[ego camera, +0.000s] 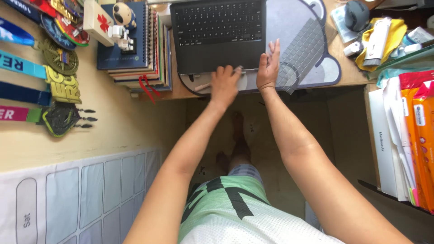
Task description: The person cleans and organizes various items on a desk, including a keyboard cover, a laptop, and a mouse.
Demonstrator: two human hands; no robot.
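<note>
Hands over desk edge, head view. Left hand lies palm down, fingers curled loosely over the near edge of the black open laptop with dark keyboard, fingertips touching that front rim; whether it grips the edge cannot be told. Right hand is flat and open, fingers straight and together pointing to 12 o'clock, holding nothing, its edge just beside the laptop's right corner. Under that hand lies a translucent grey silicone keyboard cover, spread toward 1 o'clock over a grey bear-shaped desk mat; the palm looks to be touching it.

Containers: an open shelf at 3 o'clock holds a white flat box and orange plastic packets stood on edge. At 10 o'clock of the laptop, a stack of spiral notebooks carries a small white robot figure. At 1 o'clock, well apart, a dark grey computer mouse sits near a yellow cloth. Medals on ribbons hang on the wall at 9 o'clock.
</note>
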